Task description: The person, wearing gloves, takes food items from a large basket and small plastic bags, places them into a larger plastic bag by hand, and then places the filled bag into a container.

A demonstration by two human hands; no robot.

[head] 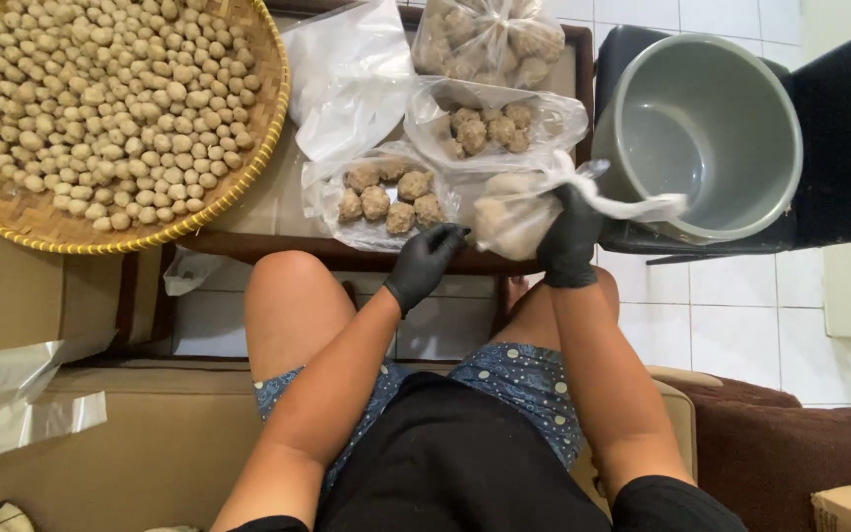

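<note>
The right hand, in a black glove, is clenched around the neck of a clear plastic bag of meatballs; the bag bulges out to the left of that hand, and its loose top streams away to the right of the fist toward a grey pot. How many balls the bag holds is hard to make out through the crinkled plastic. The left hand, also gloved in black, lies just left of the held bag with fingers curled and fingertips close to the bag's lower side; whether they touch it or pinch anything cannot be told.

Just beyond the left hand a second filled bag lies flat on a dark wooden tray, with a third bag past the right hand's knuckles and a fourth further off, cut by the top edge. An empty bag lies beyond and left of the left hand. Far to the left of both hands a woven basket heaped with small pale balls is cropped at the top and left edges. The pot's base is hidden by the dark seat it sits on
</note>
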